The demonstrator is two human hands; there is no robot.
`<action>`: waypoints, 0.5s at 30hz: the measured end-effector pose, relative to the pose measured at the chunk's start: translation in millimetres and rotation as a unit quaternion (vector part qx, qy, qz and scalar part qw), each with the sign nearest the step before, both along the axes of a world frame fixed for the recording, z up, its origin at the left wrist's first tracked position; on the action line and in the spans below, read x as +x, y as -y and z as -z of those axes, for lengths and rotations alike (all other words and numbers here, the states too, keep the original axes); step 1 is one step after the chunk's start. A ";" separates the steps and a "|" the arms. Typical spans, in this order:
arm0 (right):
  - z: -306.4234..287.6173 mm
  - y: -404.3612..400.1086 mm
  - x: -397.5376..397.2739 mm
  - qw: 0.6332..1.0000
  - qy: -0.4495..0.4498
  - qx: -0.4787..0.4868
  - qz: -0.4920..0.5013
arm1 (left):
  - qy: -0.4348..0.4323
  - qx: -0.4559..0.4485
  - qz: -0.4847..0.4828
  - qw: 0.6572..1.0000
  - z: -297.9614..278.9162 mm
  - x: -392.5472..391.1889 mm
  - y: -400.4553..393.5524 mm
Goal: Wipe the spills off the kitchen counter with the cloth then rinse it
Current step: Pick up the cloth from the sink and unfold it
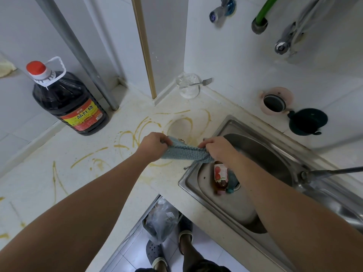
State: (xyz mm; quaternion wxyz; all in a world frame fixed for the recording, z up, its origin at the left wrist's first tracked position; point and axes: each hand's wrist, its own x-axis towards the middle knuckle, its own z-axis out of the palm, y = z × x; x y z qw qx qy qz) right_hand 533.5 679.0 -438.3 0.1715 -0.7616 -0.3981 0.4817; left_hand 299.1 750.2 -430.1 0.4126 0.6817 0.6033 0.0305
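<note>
So the blue-grey cloth (pixel 184 152) is stretched out between both hands, long axis running left to right, sitting just above the bench edge where it meets the sink (pixel 245 193). Left hand (pixel 153 143) has its fingers curled around the left end, right hand (pixel 217 148) is pinching the right end, and a loose thread or corner dangles down off the near right side. The cloth is off the surface, held up in the air, slightly bunched along its length.

Under and around it the white bench (pixel 98 173) is covered in yellowish-brown spills (pixel 137 132), swirly streaks to the far side of the hands and more trailing off to the near left. In the sink there's a small bottle (pixel 221 178) lying down by the drain. Big dark soy sauce jug (pixel 68 99) with a red cap stands far left, and a glass with a fork (pixel 204 81) across it sits in the far corner.
</note>
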 end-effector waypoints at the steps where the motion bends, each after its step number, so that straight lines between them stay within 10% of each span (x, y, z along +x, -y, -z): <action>1: -0.8 -2.5 1.2 0.999 0.029 0.001 -0.024 | -0.005 0.002 0.008 1.000 -0.5 -0.5 -3.0; 11: 15.9 -2.0 21.1 0.977 0.195 0.040 -0.076 | 0.096 -0.059 -0.070 0.991 7.5 -11.7 -13.2; 15: 23.9 0.7 19.9 0.993 0.113 0.020 0.038 | -0.025 -0.025 0.024 0.999 7.6 -10.0 -8.8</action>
